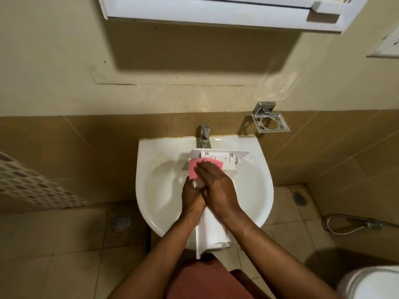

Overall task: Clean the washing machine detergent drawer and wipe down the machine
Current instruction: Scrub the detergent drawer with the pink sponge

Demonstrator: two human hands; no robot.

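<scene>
Right hand: your right hand lies flat with fingers stretched out, pressing the pink sponge onto the detergent drawer near frame centre.
Left hand: your left hand is curled round the drawer's left edge, just below the sponge and touching your right hand.
Detergent drawer: white, held lengthwise over the sink, with its front panel by the tap and its near end past the front rim.
Sink: white, mid-frame, against the brown tiled wall.
Around: you have a chrome soap holder right of the tap, a floor drain at lower left and a toilet in the lower right corner.
</scene>
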